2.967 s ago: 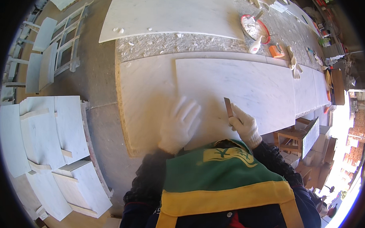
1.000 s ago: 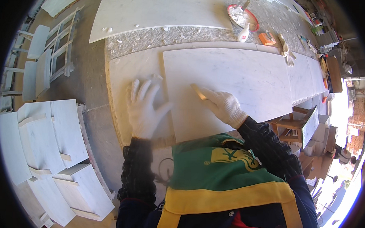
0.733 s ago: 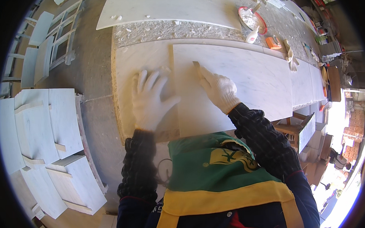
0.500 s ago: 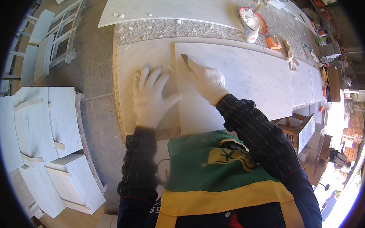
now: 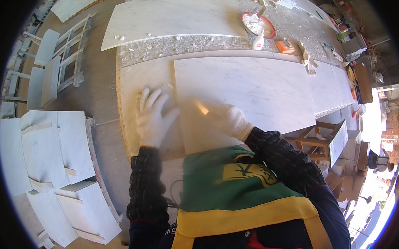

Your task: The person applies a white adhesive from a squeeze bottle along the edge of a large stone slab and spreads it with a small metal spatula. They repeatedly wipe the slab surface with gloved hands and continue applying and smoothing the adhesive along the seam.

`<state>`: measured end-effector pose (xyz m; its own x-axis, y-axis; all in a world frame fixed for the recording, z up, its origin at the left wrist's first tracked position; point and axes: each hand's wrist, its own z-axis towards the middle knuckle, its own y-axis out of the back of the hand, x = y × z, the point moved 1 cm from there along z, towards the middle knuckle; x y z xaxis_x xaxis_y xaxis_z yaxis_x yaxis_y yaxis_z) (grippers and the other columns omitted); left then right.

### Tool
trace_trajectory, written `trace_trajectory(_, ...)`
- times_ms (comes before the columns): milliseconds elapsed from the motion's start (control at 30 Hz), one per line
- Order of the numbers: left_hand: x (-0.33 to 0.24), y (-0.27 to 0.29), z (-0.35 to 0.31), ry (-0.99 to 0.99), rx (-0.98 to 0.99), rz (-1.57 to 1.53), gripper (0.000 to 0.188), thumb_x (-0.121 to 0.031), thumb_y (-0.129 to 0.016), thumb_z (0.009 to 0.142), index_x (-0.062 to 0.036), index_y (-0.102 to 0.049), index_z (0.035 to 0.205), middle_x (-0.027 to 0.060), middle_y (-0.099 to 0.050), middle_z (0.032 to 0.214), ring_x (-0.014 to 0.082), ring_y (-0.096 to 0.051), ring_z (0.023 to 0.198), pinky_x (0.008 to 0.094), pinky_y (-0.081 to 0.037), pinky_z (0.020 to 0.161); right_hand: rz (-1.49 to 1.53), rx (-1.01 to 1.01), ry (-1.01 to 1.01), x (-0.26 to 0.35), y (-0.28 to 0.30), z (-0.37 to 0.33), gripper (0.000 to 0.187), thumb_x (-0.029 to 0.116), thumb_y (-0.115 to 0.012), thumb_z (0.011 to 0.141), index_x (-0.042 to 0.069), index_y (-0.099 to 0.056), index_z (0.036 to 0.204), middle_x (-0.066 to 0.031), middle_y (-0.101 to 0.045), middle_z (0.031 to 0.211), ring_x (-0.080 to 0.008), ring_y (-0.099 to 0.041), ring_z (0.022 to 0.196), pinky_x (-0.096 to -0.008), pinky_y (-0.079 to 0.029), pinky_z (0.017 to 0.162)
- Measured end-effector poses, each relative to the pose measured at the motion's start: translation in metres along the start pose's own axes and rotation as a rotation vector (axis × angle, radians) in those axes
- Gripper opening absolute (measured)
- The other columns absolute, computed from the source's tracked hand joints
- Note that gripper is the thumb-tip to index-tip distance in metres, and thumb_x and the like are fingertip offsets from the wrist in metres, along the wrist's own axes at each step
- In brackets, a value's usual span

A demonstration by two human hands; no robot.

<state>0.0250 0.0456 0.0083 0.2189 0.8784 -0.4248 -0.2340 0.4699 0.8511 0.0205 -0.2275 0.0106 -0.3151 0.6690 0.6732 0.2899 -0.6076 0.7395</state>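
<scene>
A white stone slab with grey veins (image 5: 259,87) lies on top of a wider pale slab (image 5: 132,78) on the bench. My right hand (image 5: 230,121), in a white knit glove, grips a small flat scraper blade (image 5: 202,108) over the upper slab's left part. The blade catches the light and looks bright; motion blurs this hand. To its left, my gloved left hand (image 5: 153,119) has its fingers spread over the lower slab, with the thumb reaching toward the upper slab's left edge. Nothing shows in it.
Beyond lie another slab (image 5: 174,18), a red-rimmed bowl of white paste (image 5: 270,29), a white bottle (image 5: 258,41), an orange box (image 5: 285,46) and loose gloves (image 5: 307,59). Slabs with wooden strips (image 5: 46,147) stand at left. A wooden stool (image 5: 323,140) is at right.
My right hand has drawn the blade nearer to me and a little to the right over the upper slab. My left hand stays at about the same place. The whole view has shifted slightly.
</scene>
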Motion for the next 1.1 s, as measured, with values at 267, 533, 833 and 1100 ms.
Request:
trace_trajectory(267,-0.003,0.0,-0.001,-0.04,-0.064,-0.016,0.056,-0.035,-0.091,0.079,-0.0111,-0.074,0.126,0.0079,-0.066,0.144,0.0351,-0.048,0.148,0.046,-0.041,0.121,-0.419,0.189,0.037,-0.013,0.034,0.089,0.048,0.026,-0.052,0.106,0.031,-0.054,0.153,-0.0123,-0.076,0.115,-0.032,-0.075,0.097,-0.0452,-0.059,0.08)
trace_trajectory(533,-0.007,0.004,0.003,0.016,-0.021,0.01,0.057,-0.034,-0.091,0.078,-0.0098,-0.073,0.127,0.0078,-0.066,0.144,0.0352,-0.048,0.148,0.0491,-0.041,0.121,-0.44,0.071,0.338,-0.011,0.025,0.163,0.044,0.018,-0.062,0.098,0.026,-0.063,0.141,-0.0067,-0.076,0.103,-0.0308,-0.074,0.092,-0.0446,-0.058,0.073)
trace_trajectory(833,-0.009,0.007,0.006,0.018,-0.013,0.018,0.058,-0.035,-0.091,0.077,-0.01,-0.074,0.126,0.007,-0.067,0.144,0.0353,-0.05,0.147,0.0503,-0.04,0.121,-0.522,0.596,0.1,0.015,0.055,0.143,0.036,0.021,-0.062,0.099,0.029,-0.066,0.134,-0.0066,-0.077,0.101,-0.0308,-0.075,0.088,-0.0434,-0.058,0.069)
trace_trajectory(1100,-0.011,0.009,0.007,0.019,0.002,0.009,0.058,-0.03,-0.092,0.075,-0.01,-0.074,0.126,0.008,-0.066,0.144,0.0352,-0.05,0.147,0.0495,-0.04,0.121,-0.584,0.285,0.238,-0.016,0.048,0.135,0.042,0.036,-0.052,0.106,0.032,-0.059,0.147,-0.0085,-0.077,0.108,-0.0312,-0.075,0.091,-0.0461,-0.058,0.073)
